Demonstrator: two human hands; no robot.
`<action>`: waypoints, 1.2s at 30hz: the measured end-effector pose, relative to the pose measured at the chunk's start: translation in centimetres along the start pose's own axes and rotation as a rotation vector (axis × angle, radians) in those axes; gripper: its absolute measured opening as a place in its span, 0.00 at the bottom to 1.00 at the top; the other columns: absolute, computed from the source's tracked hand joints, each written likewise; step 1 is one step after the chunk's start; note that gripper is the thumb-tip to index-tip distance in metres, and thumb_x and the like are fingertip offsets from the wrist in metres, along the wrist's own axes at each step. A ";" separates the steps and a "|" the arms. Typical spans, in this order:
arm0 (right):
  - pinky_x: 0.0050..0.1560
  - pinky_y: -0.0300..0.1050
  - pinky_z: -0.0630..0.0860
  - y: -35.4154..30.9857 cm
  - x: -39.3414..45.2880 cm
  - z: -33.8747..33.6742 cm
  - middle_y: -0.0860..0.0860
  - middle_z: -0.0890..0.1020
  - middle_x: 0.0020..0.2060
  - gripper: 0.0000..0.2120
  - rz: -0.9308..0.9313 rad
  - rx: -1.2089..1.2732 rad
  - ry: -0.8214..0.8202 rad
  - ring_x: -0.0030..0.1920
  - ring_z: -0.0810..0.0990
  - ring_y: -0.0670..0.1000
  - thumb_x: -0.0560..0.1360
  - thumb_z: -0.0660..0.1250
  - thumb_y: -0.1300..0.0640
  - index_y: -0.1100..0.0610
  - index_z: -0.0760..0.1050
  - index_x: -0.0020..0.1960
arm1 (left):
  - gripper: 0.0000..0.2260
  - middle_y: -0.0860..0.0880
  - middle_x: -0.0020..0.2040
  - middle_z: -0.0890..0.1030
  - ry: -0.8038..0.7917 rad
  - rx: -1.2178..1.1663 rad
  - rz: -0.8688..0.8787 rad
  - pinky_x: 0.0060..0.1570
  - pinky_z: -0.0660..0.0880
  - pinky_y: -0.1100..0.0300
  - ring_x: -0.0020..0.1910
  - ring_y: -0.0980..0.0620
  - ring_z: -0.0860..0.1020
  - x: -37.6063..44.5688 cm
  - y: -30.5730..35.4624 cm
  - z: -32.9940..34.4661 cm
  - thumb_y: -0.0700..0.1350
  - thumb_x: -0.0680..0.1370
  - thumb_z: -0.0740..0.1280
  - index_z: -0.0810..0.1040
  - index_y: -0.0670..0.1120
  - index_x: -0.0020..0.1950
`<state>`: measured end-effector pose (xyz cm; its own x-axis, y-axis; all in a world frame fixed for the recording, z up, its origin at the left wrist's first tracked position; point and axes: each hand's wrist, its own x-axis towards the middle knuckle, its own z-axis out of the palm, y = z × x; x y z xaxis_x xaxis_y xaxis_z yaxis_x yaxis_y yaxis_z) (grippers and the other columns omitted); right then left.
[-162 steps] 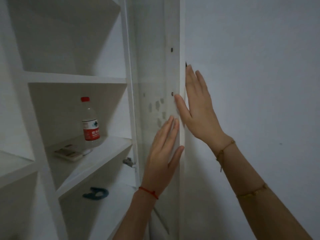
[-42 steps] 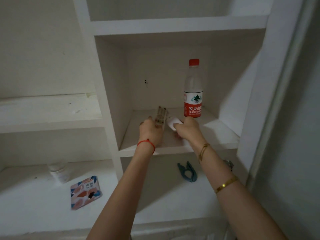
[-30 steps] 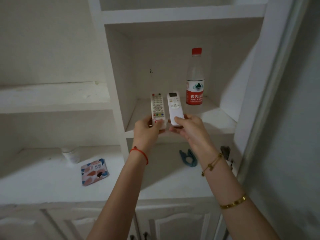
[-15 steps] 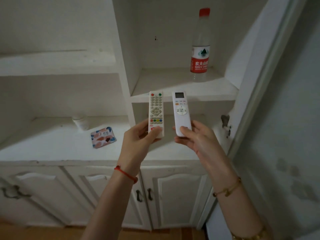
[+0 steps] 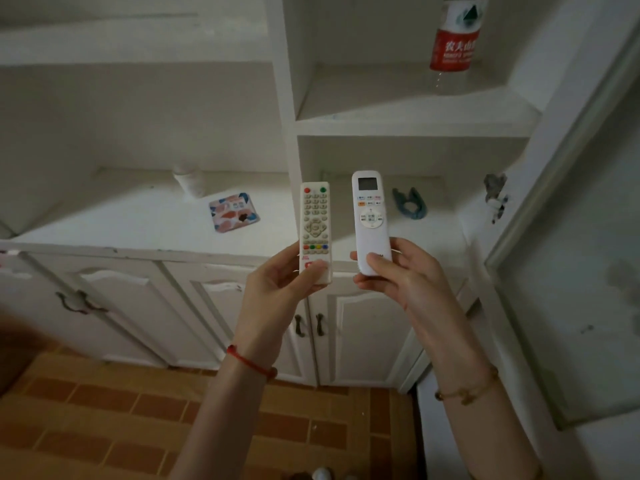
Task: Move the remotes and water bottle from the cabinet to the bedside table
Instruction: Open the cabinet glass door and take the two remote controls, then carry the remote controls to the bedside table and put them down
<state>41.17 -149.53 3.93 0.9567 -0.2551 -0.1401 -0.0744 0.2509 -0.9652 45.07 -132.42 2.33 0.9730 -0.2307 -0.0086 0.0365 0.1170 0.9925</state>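
A TV remote (image 5: pixel 315 230) is held upright in the left hand (image 5: pixel 277 285), an AC remote (image 5: pixel 370 220) in the right hand (image 5: pixel 401 275), fingers closed around the lower ends. The bottle (image 5: pixel 453 43) is left on the shelf (image 5: pixel 412 124), above and right, nearer the right hand.

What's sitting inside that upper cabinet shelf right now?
Only the water bottle, standing upright at the back right of the shelf. Its cap is cut off by the picture's top edge. Both remotes are out, one in each hand.

White cabinet (image 5: pixel 145 251) (dim light), lower doors (image 5: pixel 367 327), brown tiled floor (image 5: pixel 104 410)
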 end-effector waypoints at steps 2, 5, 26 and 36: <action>0.43 0.43 0.83 0.6 -0.2 0.8 0.56 0.86 0.48 0.12 0.027 -0.002 -0.049 0.42 0.86 0.55 0.77 0.66 0.66 0.57 0.75 0.59 | 0.18 0.46 0.56 0.84 0.051 -0.012 -0.007 0.54 0.81 0.55 0.56 0.48 0.83 -0.9 -0.3 -1.1 0.38 0.76 0.69 0.77 0.43 0.66; 0.44 0.45 0.84 1.6 -0.4 2.3 0.58 0.85 0.49 0.11 0.086 -0.012 -0.151 0.43 0.86 0.56 0.76 0.66 0.67 0.57 0.75 0.56 | 0.18 0.46 0.56 0.84 0.117 -0.024 -0.022 0.52 0.81 0.58 0.56 0.48 0.83 -2.8 -0.8 -2.8 0.38 0.76 0.68 0.76 0.43 0.66; 0.45 0.46 0.83 12.7 -3.2 23.9 0.58 0.84 0.52 0.19 0.403 -0.256 -0.855 0.44 0.86 0.57 0.76 0.68 0.66 0.61 0.71 0.65 | 0.14 0.55 0.51 0.86 0.922 -0.121 -0.086 0.49 0.81 0.61 0.52 0.55 0.84 -17.2 -2.2 -19.3 0.40 0.75 0.71 0.79 0.53 0.58; 0.42 0.42 0.82 17.3 -7.0 40.9 0.56 0.85 0.52 0.21 0.429 -0.282 -1.116 0.46 0.86 0.54 0.75 0.69 0.65 0.61 0.70 0.66 | 0.18 0.51 0.54 0.85 1.182 -0.158 -0.053 0.54 0.80 0.55 0.55 0.53 0.83 -23.0 -0.6 -32.6 0.40 0.73 0.71 0.78 0.51 0.62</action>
<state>44.66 -105.17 -2.77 0.5461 0.7720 -0.3254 -0.3680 -0.1280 -0.9210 30.12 -95.65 -2.04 0.5734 0.7838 -0.2385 0.0295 0.2711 0.9621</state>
